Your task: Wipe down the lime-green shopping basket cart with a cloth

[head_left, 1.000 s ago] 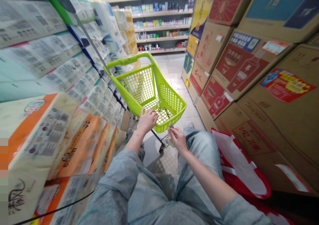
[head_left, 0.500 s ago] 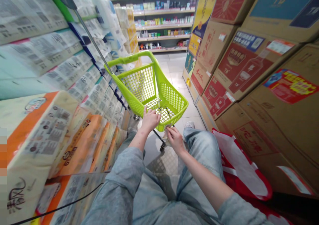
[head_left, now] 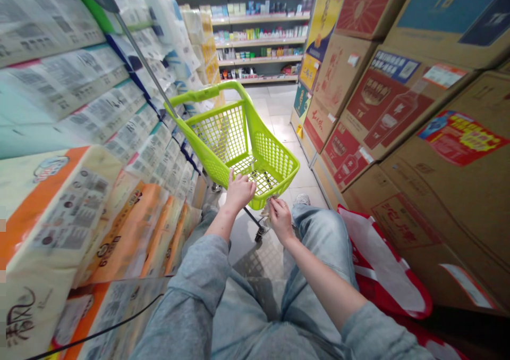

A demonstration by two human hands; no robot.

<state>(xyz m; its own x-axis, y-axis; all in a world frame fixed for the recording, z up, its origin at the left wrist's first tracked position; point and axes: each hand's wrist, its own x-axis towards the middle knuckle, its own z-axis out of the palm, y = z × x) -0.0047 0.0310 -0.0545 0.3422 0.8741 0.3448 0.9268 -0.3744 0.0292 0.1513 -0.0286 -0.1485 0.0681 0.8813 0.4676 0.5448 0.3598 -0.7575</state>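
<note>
A lime-green shopping cart (head_left: 274,155) stands between my feet, its lattice basket turned at an angle to me. My left hand (head_left: 240,191) is closed over the near rim of the basket, fingers curled onto its edge. Right of it, my right hand (head_left: 281,219) pinches a crumpled pale cloth (head_left: 266,211) against the basket's near end. The cloth is mostly behind my fingers, and whether it is fabric or paper I cannot tell. A caster wheel (head_left: 259,235) shows below the basket.
Stacked tissue packs (head_left: 131,227) line the left side. Cardboard cartons (head_left: 430,190) rise on the right, with a red and white bag (head_left: 382,264) at their foot. Shelves of small goods (head_left: 258,33) cross the far end. A black cord (head_left: 119,317) runs at lower left.
My right hand has shifted slightly right and up along the basket's near end with the cloth. My left hand keeps its place on the rim.
</note>
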